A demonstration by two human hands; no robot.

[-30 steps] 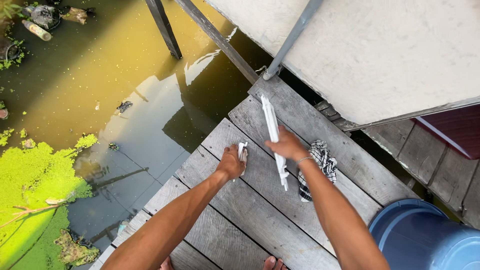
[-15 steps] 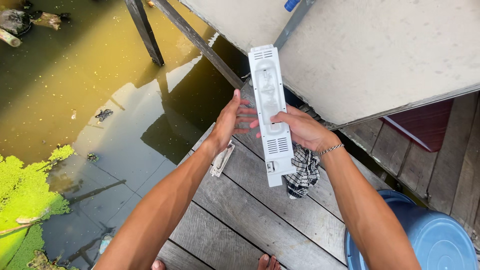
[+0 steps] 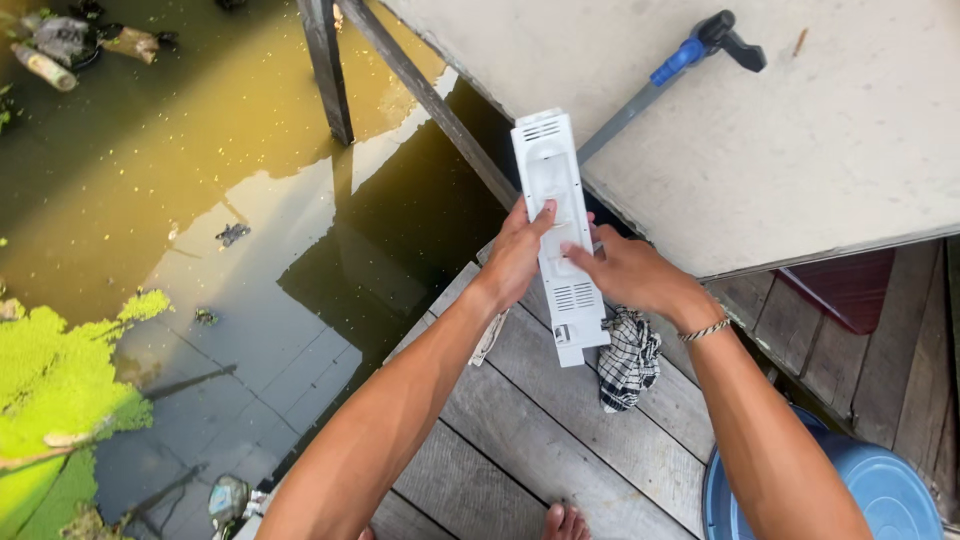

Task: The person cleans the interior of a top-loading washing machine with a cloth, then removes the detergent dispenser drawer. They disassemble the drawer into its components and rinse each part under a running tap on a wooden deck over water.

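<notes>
Counting from the nearest edge outward: one bare foot (image 3: 566,521) at the bottom of the view, one blue plastic tub (image 3: 850,500) at the lower right, and one wooden deck (image 3: 520,440) of grey planks under both. On the planks lies one black-and-white checked cloth (image 3: 627,360), bunched up, and one small pale piece (image 3: 489,338) partly hidden beneath the left wrist; what it is cannot be told.

Above the cloth, two hands hold one long white plastic panel (image 3: 560,235). The left hand (image 3: 518,255) grips its left edge, thumb laid across the face. The right hand (image 3: 630,275), with a bracelet (image 3: 704,330) on the wrist, holds the right edge, fingers pressed on the front.

The panel is narrow and rectangular, held nearly upright in the air over the deck's edge, its top tilted slightly left. It has one slotted vent near the top, another set of slots near the bottom, and a raised oval moulding between.

Farther off, one pale slab (image 3: 800,130) carries one grey pipe (image 3: 625,115) with a blue-and-black valve (image 3: 710,40). Two dark posts (image 3: 325,70) stand in murky brown water (image 3: 150,170), with green floating weed (image 3: 60,380) at left.
</notes>
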